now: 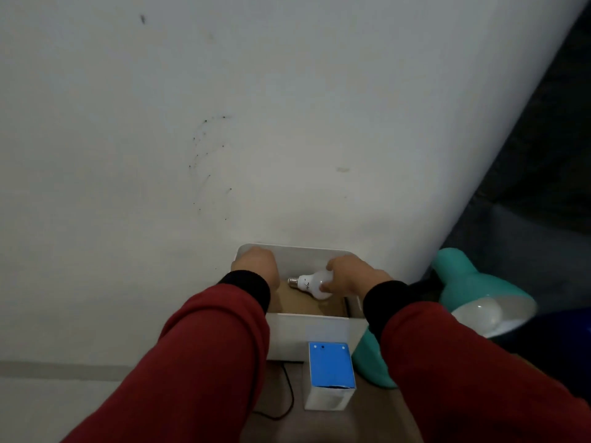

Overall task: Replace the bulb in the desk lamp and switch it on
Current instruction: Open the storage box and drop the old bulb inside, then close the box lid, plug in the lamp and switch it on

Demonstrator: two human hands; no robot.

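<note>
A white bulb [311, 284] with a metal screw base pointing left is held over the inside of a white box [315, 329]; my right hand [351, 276] grips its round end. My left hand [256, 266] rests on the box's far left rim, fingers curled over the edge. A teal desk lamp [473, 282] stands to the right, its shade tilted toward me with another white bulb [486, 313] seated inside it.
A small white and blue carton [331, 375] stands in front of the box. A black cable [287, 394] runs across the brown surface below. A pale wall rises right behind the box; dark space lies at the far right.
</note>
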